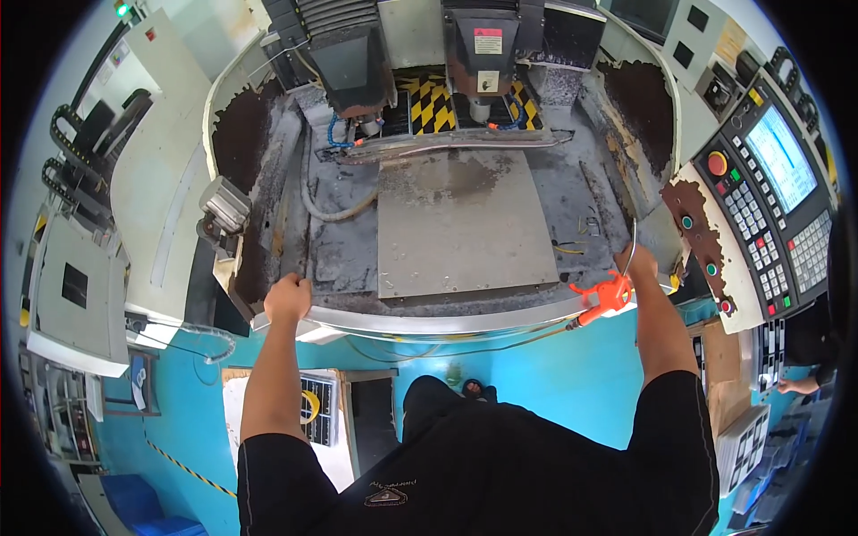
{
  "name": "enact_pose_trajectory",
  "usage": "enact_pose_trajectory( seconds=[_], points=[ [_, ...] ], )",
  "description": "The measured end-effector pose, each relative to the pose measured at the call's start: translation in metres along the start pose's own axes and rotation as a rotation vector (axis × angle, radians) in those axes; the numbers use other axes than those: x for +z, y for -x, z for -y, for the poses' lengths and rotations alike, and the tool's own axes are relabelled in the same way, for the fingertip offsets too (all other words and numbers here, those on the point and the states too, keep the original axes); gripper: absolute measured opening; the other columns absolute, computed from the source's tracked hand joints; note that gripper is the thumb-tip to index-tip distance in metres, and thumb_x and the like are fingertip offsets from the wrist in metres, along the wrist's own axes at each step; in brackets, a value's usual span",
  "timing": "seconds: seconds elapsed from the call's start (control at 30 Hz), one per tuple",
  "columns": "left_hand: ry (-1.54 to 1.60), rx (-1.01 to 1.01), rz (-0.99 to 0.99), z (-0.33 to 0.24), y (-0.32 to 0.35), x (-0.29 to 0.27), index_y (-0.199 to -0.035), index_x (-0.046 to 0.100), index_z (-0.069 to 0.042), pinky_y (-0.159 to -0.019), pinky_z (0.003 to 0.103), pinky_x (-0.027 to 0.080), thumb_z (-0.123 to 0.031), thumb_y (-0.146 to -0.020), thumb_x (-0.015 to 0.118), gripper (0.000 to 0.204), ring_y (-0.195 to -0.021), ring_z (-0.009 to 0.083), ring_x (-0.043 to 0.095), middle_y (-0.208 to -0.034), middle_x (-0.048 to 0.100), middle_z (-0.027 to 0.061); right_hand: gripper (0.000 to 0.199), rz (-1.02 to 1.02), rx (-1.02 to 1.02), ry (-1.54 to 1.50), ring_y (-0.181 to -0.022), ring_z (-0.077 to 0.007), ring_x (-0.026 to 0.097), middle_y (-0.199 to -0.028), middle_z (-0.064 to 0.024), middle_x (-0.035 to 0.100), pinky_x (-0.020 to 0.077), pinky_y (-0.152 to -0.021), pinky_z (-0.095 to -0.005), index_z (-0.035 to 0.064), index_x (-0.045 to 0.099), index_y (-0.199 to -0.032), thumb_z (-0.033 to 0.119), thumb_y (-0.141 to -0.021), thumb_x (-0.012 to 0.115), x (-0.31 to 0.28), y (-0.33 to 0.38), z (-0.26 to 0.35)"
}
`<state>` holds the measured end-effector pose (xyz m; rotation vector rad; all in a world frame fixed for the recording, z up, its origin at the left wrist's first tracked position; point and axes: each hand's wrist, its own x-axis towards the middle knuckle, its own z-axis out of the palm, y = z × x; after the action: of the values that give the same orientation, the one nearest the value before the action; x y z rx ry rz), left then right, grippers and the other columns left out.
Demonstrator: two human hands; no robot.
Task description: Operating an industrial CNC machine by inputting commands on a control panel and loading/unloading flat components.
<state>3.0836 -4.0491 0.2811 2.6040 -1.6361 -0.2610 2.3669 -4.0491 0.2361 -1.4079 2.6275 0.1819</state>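
My left hand (288, 297) is closed over the front rim (429, 322) of a milling machine, at its left end. My right hand (638, 263) is closed at the right end of that rim. Right beside it is an orange air blow gun (611, 293), its thin bent metal nozzle running up across the hand. Whether the fingers hold the gun or the rim is hidden. A hose (500, 348) runs leftward from the gun below the rim. Between my hands, farther in, lies a flat grey metal table (460, 223) with wet, stained patches.
Two spindle heads (355, 76) (481, 62) stand over the far side, before yellow-black striped covers (431, 105). A control panel (773, 205) with screen and buttons is at right. Below left stands a cart (246, 406) carrying a black tray. Another person's hand (798, 384) shows at far right.
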Motion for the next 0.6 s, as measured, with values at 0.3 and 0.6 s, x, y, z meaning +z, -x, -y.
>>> enact_pose_trajectory(
  seconds=[0.3,0.6],
  points=[
    [0.023,0.023,-0.018,-0.0007,0.0009,-0.0028,-0.104,0.073,-0.013,-0.092,0.049,0.053,-0.038,-0.088,0.051,0.038,-0.107,0.0397,0.067,-0.109,0.072,0.0188,0.044,-0.039,0.010,-0.016,-0.109,-0.0396,0.068,-0.113,-0.0206,0.072,0.0540,-0.095,-0.0487,0.0099,0.075,-0.111,0.041,-0.082,0.063,-0.0003,0.0029,0.0025],
    [0.023,0.001,-0.015,0.0031,-0.0015,0.0009,-0.105,0.074,-0.013,-0.092,0.048,0.053,-0.038,-0.088,0.051,0.038,-0.105,0.0391,0.068,-0.109,0.073,0.0177,0.046,0.006,0.025,-0.014,-0.115,-0.0383,0.066,-0.121,-0.0186,0.071,0.0519,-0.100,-0.0480,0.0144,0.072,-0.119,0.041,-0.083,0.062,-0.0037,0.0035,0.0025]
  ],
)
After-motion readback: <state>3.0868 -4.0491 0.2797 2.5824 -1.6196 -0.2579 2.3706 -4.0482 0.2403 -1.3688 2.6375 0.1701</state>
